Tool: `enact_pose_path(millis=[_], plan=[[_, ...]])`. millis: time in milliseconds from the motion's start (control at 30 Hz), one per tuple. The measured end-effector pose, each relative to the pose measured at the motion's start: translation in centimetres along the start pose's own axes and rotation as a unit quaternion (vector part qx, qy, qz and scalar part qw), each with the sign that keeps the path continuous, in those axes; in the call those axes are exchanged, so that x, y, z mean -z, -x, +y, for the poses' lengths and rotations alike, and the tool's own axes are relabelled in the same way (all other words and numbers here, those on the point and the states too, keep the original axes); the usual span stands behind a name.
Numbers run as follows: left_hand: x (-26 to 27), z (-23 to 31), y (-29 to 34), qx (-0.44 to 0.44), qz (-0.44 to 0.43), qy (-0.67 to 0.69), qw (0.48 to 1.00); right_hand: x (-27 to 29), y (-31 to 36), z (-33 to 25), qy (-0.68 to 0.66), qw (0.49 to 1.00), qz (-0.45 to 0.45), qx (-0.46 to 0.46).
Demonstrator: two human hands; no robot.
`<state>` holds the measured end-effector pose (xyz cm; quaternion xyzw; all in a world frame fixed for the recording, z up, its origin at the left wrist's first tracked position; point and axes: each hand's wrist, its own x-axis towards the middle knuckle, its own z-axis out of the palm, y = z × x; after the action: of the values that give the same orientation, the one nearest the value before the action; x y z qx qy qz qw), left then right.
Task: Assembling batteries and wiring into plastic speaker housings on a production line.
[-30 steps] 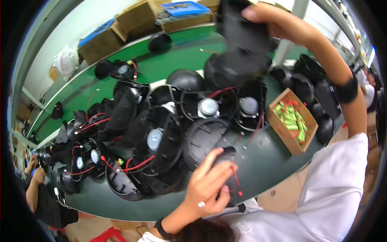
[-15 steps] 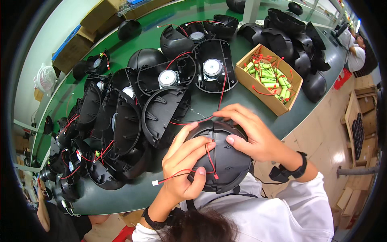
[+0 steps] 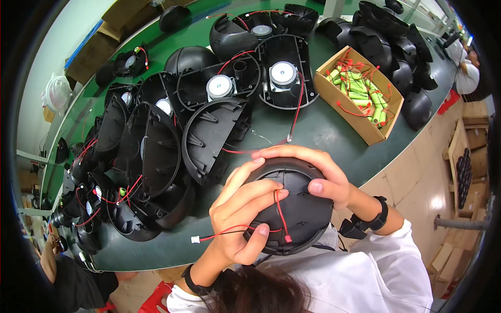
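Observation:
A round black plastic housing (image 3: 308, 216) is held between both hands near my body, above the table's front edge. My left hand (image 3: 242, 214) grips its left side, fingers lying over the top and thumb near the lower left. Around the far and right rim curls my right hand (image 3: 326, 175), its thumb pressing on the upper face. A red-and-black wire lead (image 3: 282, 214) lies across the housing under the left fingers. One end carries a small red connector (image 3: 287, 238); at the other, a white connector (image 3: 195, 239) sticks out left past the left hand.
On the green table (image 3: 334, 138) a cardboard box (image 3: 360, 129) holds green battery cells with red leads. Black shells with round speakers (image 3: 284, 75) crowd the left and far side; more shells (image 3: 417, 107) are piled far right. Another person's arm (image 3: 49, 258) shows at lower left.
My right hand has wrapped further over the housing's far rim, its fingers now nearer the left fingertips. The housing looks turned slightly and its far edge more even. The whole view has shifted a little.

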<state>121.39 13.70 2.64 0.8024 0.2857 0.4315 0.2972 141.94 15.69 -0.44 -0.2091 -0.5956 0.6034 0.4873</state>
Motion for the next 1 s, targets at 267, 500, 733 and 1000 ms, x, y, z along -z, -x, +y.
enact_pose_path(millis=[267, 500, 733, 1000], plan=[[-0.3, -0.8, 1.0, -0.071, 0.067, -0.061, 0.993, -0.1, 0.1, -0.1, 0.025, 1.000, -0.008, -0.008], [-1.7, 2.9, 3.7, 0.100, 0.097, -0.056, 0.989, -0.7, 0.2, -0.4, 0.041, 0.999, 0.015, -0.012], [-3.0, 2.0, 4.2, 0.103, 0.106, -0.110, 0.983, -1.7, 0.4, -0.8, 0.051, 0.995, 0.055, -0.062], [-2.8, 1.6, 3.5, 0.061, 0.157, -0.086, 0.982, -1.8, 0.8, -1.1, 0.016, 0.996, 0.073, -0.049]])
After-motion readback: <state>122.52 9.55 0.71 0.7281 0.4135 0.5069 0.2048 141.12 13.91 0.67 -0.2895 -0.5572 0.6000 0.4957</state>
